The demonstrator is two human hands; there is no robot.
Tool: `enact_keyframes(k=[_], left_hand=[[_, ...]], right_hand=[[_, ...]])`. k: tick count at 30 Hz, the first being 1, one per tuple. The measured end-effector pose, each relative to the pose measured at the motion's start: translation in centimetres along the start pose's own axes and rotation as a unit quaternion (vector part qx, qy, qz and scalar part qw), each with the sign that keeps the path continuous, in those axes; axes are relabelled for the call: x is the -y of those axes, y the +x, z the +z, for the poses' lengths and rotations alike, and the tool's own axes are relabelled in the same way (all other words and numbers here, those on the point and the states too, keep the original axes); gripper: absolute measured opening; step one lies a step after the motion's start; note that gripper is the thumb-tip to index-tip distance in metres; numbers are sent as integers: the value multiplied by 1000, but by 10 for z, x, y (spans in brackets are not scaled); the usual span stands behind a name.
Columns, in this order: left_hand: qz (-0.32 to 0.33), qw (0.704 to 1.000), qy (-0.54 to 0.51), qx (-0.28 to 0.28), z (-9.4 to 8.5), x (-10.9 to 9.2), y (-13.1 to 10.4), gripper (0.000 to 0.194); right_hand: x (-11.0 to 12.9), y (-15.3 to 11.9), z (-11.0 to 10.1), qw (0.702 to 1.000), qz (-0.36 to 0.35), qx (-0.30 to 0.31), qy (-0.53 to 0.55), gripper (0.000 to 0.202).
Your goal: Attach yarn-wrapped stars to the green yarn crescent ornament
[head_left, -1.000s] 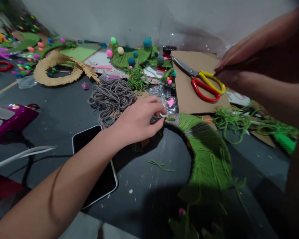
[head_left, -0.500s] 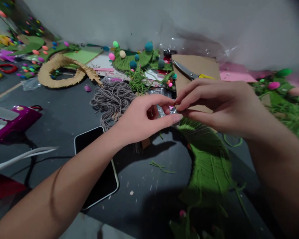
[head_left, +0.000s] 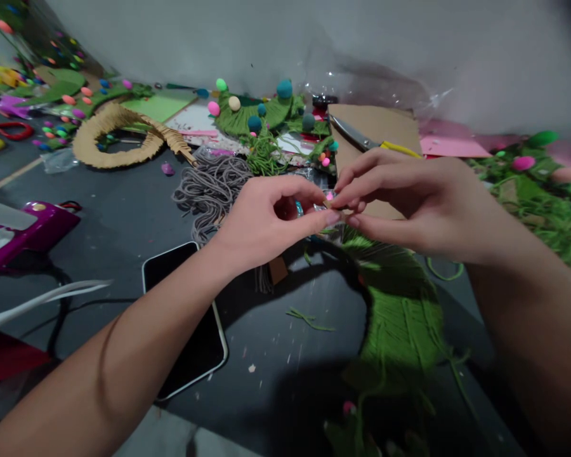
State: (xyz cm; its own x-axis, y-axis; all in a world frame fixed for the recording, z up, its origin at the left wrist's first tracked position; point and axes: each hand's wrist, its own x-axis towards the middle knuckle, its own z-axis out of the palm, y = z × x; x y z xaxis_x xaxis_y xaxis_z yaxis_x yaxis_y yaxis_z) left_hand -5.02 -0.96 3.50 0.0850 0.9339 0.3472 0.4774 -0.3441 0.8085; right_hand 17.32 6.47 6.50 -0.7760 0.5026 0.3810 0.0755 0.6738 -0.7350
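Over the table, my left hand [head_left: 271, 219] pinches a small brown piece [head_left: 328, 204], perhaps cardboard, between thumb and fingertips. My right hand [head_left: 419, 197] meets it from the right, its thumb and fingers closed on the same piece, most of which the fingertips hide. Just below my right hand lies a curved form wrapped in green yarn [head_left: 402, 311], with loose strands on its surface. A bundle of grey cord [head_left: 214, 184] rests behind my left wrist, and a small brown tag [head_left: 278, 270] lies below that hand.
A phone [head_left: 190, 355] lies under my left forearm. Scissors [head_left: 356, 134] with yellow handles rest on cardboard [head_left: 385, 120]. Further left are a tan wrapped ring [head_left: 88, 143] and a purple tool [head_left: 42, 231]. A green wreath with coloured balls [head_left: 257, 114] sits at the back.
My fingertips have shifted slightly left and down, and the small brown piece shows more clearly between them. My right fingers have spread a little. Things on the table stay put.
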Motion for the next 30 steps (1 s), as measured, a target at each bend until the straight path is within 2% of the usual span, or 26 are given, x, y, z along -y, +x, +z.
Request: enact_keyframes(k=[8,14,18,24,30], left_hand=[[26,998,53,-10,-1,1,0,13],[28,996,81,-7,1,4,0,9],[31,995,94,-2,2,7,0,12],[77,987,141,-23,1,8,-1,10],[109,983,148,-24,1,11,-1,12]], right_hand=[[4,1,0,1000,14,8,-3,24],[3,-1,0,999,54,1,3,23],[4,-3,0,994,104,-30,22,26],[0,0,2,985,143,-96,10,30],[0,2,4,988,128,-86,-22,41]])
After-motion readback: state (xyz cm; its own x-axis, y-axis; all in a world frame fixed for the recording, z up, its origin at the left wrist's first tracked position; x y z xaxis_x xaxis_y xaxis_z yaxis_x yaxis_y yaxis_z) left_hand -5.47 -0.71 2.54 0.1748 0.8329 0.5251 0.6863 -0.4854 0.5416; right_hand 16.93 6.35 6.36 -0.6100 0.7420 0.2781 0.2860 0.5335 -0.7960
